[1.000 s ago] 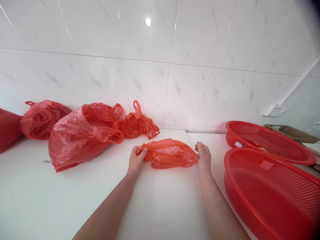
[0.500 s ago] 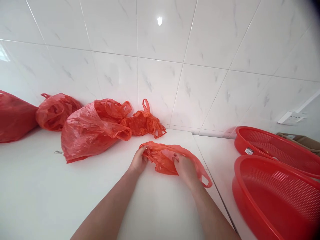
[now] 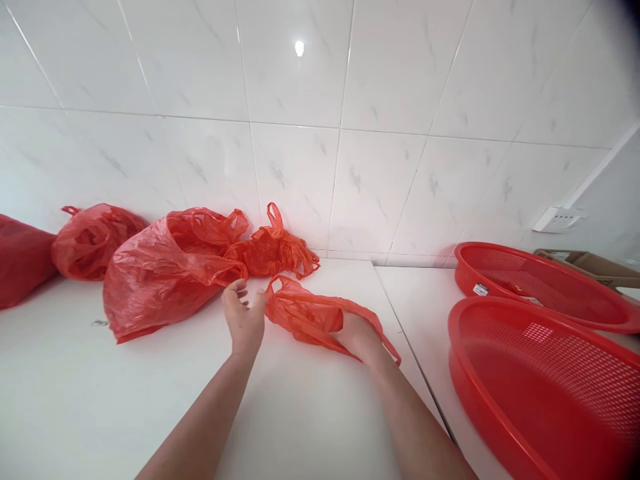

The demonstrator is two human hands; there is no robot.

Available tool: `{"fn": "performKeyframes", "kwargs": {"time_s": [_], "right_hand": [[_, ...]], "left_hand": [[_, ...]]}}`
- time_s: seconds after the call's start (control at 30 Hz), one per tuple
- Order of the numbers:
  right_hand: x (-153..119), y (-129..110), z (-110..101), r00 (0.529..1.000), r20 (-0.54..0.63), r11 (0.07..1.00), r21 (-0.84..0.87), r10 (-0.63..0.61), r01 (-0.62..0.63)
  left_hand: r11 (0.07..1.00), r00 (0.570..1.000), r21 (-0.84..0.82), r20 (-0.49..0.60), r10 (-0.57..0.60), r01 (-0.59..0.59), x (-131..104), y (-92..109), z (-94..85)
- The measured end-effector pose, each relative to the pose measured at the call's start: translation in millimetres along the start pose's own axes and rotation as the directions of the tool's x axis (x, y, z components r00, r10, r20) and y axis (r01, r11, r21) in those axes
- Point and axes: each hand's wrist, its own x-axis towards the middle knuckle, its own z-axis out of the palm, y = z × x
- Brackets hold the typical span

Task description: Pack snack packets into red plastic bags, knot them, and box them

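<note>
We locate the red bag on the white table, between our two hands. Its long axis runs aslant: one end, with a handle loop, lies far and to the left; the other lies nearer and to the right, draped about the right wrist.

Right hand: inserted in the mouth of the bag. The plastic hides the fingertips, so we cannot tell whether they pinch anything.

Left hand: half open, fingers curled, thumb raised, with nothing seen in its grasp. The looped end lies just right of the thumb — we cannot tell whether they touch. For that end, the left hand is the nearer one; the large bag stands close on its other side.
</note>
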Motion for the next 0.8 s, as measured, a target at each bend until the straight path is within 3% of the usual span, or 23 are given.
{"fn": "performKeyframes", "kwargs": {"time_s": [0.03,0.07,0.1,0.17,0.2,0.23,0.27,0.33,0.43,0.47,0.6,0.63,0.7,0.8], "right_hand": [[1.6,-1.4,-0.1,0.995,0.098,1.000,-0.024,0.022,-0.020],[3.4,-2.0,0.4,0.981,0.186,0.998,-0.053,0.051,-0.042],[5.2,-1.9,1.5,0.965,0.248,0.995,-0.083,0.082,-0.064],[8.5,0.6,5.0,0.950,0.286,0.986,-0.137,0.127,-0.091],[9.6,2.7,7.2,0.945,0.295,0.982,-0.161,0.143,-0.099],[10.4,5.1,9.3,0.943,0.295,0.978,-0.178,0.157,-0.108],[10.7,7.7,11.1,0.942,0.288,0.975,-0.186,0.170,-0.118],[10.8,12.9,13.8,0.942,0.271,0.972,-0.176,0.197,-0.153],[11.0,18.2,15.4,0.936,0.251,0.964,-0.167,0.246,-0.209],[11.5,19.0,15.7,0.936,0.243,0.960,-0.174,0.257,-0.218],[13.4,18.2,16.8,0.932,0.212,0.945,-0.211,0.293,-0.249],[13.3,17.8,16.9,0.930,0.210,0.943,-0.213,0.301,-0.257],[12.4,17.4,16.6,0.927,0.217,0.942,-0.209,0.307,-0.263],[10.7,17.5,14.8,0.921,0.244,0.945,-0.203,0.304,-0.258]], "left_hand": [[0.966,0.975,0.134,0.043,0.217,-0.221,-6.2,10.7,-1.0],[0.892,0.907,0.190,0.181,0.379,-0.411,-13.3,20.7,-0.2],[0.819,0.803,0.167,0.378,0.461,-0.549,-20.8,29.0,2.4],[0.742,0.542,0.070,0.729,0.418,-0.666,-34.8,37.9,12.4],[0.721,0.440,0.064,0.827,0.349,-0.690,-40.3,38.0,18.5],[0.695,0.374,0.085,0.886,0.275,-0.714,-44.2,35.7,24.4],[0.669,0.340,0.128,0.920,0.196,-0.732,-46.7,31.9,29.1],[0.626,0.347,0.247,0.937,0.041,-0.740,-47.9,23.1,32.7],[0.608,0.354,0.381,0.919,-0.172,-0.697,-45.4,17.5,19.9],[0.617,0.330,0.405,0.914,-0.238,-0.675,-44.4,18.6,11.4],[0.644,0.151,0.465,0.863,-0.481,-0.607,-41.1,35.0,-26.0],[0.639,0.133,0.480,0.849,-0.512,-0.602,-40.5,41.4,-32.3],[0.639,0.168,0.495,0.848,-0.503,-0.588,-40.0,55.8,-37.4],[0.716,0.293,0.438,0.899,-0.327,-0.544,-40.5,75.5,-25.0]]}}
